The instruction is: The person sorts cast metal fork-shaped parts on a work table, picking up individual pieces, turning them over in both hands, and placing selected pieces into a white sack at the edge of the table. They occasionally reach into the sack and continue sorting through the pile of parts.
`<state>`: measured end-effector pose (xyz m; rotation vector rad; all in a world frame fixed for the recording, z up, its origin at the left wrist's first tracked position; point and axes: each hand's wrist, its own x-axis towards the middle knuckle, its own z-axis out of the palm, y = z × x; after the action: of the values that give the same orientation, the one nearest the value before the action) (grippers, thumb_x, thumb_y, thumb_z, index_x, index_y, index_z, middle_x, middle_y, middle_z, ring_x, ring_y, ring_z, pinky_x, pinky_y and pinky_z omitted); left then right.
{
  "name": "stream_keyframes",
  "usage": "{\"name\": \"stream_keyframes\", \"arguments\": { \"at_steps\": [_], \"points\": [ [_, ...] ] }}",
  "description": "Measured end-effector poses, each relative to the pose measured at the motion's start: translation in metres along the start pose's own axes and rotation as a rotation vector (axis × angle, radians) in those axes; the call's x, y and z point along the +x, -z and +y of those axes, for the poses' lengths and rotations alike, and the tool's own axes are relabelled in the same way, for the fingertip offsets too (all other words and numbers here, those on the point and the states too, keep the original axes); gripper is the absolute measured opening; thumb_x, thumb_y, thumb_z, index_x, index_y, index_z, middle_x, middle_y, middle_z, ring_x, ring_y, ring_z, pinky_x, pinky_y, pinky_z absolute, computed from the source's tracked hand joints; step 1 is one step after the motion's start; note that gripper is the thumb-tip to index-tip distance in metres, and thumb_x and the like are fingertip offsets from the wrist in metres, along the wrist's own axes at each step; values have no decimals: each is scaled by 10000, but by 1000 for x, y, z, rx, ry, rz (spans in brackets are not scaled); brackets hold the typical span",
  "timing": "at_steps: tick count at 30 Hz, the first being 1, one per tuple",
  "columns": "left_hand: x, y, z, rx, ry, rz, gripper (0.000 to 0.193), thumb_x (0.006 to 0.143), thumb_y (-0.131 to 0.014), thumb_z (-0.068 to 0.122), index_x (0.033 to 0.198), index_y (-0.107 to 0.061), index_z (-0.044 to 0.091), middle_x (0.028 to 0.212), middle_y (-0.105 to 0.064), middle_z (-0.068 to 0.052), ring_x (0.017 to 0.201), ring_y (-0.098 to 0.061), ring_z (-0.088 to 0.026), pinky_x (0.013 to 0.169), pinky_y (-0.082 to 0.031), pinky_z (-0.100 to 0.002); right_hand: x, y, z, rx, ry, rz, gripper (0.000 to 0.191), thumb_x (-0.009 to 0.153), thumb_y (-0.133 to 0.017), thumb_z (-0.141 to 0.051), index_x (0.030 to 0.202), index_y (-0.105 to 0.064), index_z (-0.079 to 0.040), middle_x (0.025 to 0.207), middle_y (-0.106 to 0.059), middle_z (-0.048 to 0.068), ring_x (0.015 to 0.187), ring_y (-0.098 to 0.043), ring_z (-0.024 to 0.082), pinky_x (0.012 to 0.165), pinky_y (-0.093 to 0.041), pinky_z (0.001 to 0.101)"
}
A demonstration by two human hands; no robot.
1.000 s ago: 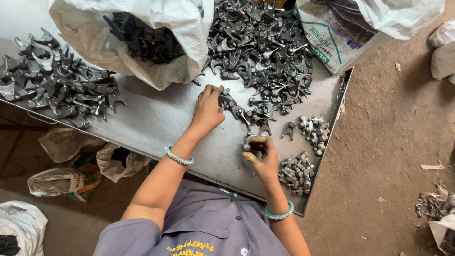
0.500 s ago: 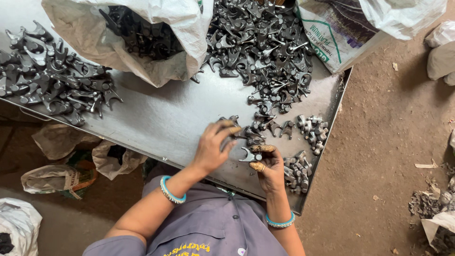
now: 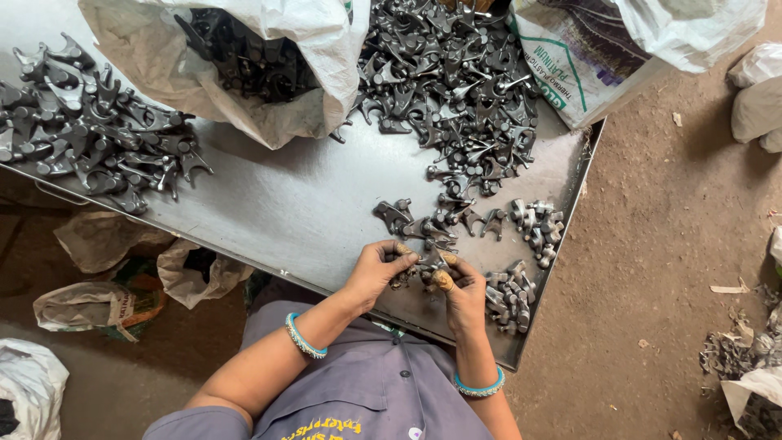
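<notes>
My left hand (image 3: 376, 270) and my right hand (image 3: 461, 287) meet at the near edge of a grey metal table (image 3: 301, 204). Both pinch the same small dark forked metal part (image 3: 423, 267) between their fingertips. Just beyond the hands lie a few loose parts (image 3: 432, 224) of the same kind. A large heap of these dark parts (image 3: 448, 73) fills the far middle of the table. Small lighter metal pieces (image 3: 509, 293) sit in clusters right of my right hand.
An open white sack (image 3: 236, 65) holding more parts lies at the far left-centre. Another pile of parts (image 3: 90, 138) covers the table's left end. A printed sack (image 3: 578, 57) stands at the far right. Crumpled bags (image 3: 106, 285) lie on the dirt floor under the table.
My left hand has drawn back from the heap toward me, carrying a part, and joined my right hand at the table's near edge.
</notes>
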<state>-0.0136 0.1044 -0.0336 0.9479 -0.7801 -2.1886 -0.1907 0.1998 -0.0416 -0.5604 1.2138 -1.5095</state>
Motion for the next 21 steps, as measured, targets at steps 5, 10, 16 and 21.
{"name": "stream_keyframes", "arguments": {
  "at_steps": [5, 10, 16, 21],
  "points": [
    [-1, 0, 0, 5, -19, 13, 142, 937, -768, 156, 906, -701, 34, 782, -674, 14, 673, -575, -43, 582, -470, -213, -7, 1, 6, -119, -6, 22, 467, 832, -858, -134, 1208, -675, 76, 955, -735, 70, 793, -675, 118, 697, -565, 244],
    [-1, 8, 5, -140, 90, 20, 137, 919, -725, 186, 940, -683, 57, 858, -711, 15, 761, -692, -99, 700, -599, -280, -18, -20, -15, -627, 246, -51, 427, 775, -914, -149, 1113, -711, 17, 948, -719, 55, 824, -651, 123, 722, -553, 263],
    [9, 30, 34, -301, 168, 27, 144, 940, -682, 211, 963, -638, 75, 965, -751, -105, 833, -742, -206, 749, -632, -404, -2, -52, -58, -1203, 469, 80, 352, 773, -856, -160, 1087, -722, -73, 1098, -700, 73, 992, -625, 260, 847, -522, 399],
    [17, 38, 53, -489, 150, 6, 223, 959, -671, 289, 1057, -654, 89, 989, -726, -50, 865, -713, -175, 782, -619, -403, 12, -70, -44, -1615, 443, 106, 420, 764, -816, -136, 1162, -685, -96, 1063, -710, 90, 1093, -572, 319, 966, -354, 558]
  ]
}}
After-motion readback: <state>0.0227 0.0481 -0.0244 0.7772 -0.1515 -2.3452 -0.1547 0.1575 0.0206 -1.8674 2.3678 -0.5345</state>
